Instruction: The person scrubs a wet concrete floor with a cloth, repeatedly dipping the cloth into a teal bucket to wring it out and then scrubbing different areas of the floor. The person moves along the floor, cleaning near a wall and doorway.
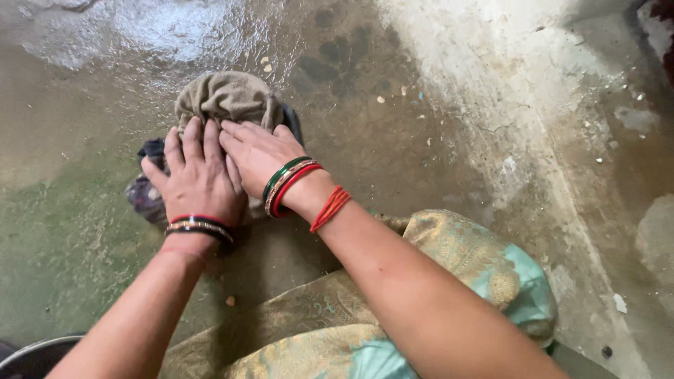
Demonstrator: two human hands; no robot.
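A bunched, wet cloth [228, 97] of khaki-brown fabric lies on the wet concrete floor [393, 140], with a darker patterned piece [144, 196] showing at its left. My left hand [193, 175] presses flat on the cloth, fingers spread toward the far side. Beside it, my right hand [256, 154] lies partly over the left, palm down on the same bundle. Both wrists carry red, green and dark bangles, and a red thread circles the right forearm.
A metal basin rim [31, 351] shows at the bottom left corner. My knee in gold and pale green fabric [477, 274] is at lower centre. A pale, cracked raised strip of concrete [533, 126] runs along the right.
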